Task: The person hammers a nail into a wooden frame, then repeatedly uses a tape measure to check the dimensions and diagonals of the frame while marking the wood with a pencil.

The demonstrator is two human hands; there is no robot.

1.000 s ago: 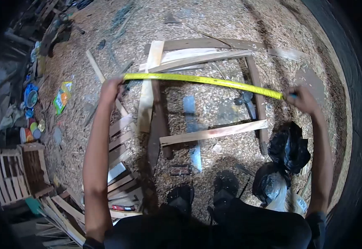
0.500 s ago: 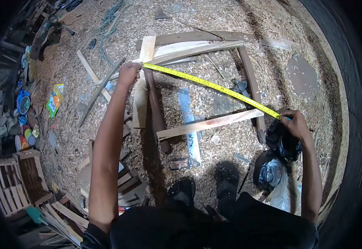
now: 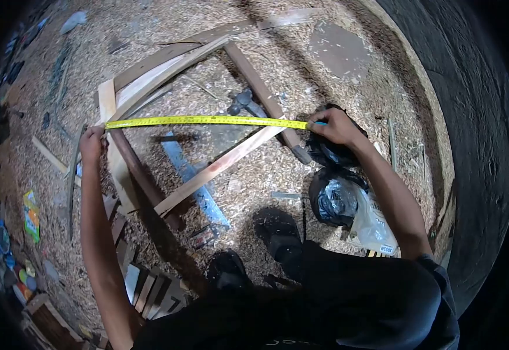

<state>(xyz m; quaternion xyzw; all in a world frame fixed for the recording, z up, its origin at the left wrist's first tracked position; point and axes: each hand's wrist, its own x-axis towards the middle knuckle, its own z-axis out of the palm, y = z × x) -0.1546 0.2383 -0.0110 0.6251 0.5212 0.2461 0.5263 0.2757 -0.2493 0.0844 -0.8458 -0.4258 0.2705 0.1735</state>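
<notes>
A yellow tape measure is stretched almost level between my two hands, across a four-sided wooden frame lying on the ground. My left hand is closed on the tape's end at the frame's upper left corner, beside a pale upright board. My right hand grips the other end, just past the dark right leg, with a bit of blue showing at its fingers. Below the tape, a pale crosspiece runs slantwise between the right leg and the dark left leg.
Wood shavings cover the ground. A worn blue strip lies under the crosspiece, and a dark hammer-like tool rests inside the frame. Black plastic bags and a clear bag sit at right. Offcuts are piled at lower left.
My view has turned and shifted right, so the frame appears farther left and tilted. The tape now looks nearly level instead of sloping down to the right. Both hands keep their hold.
</notes>
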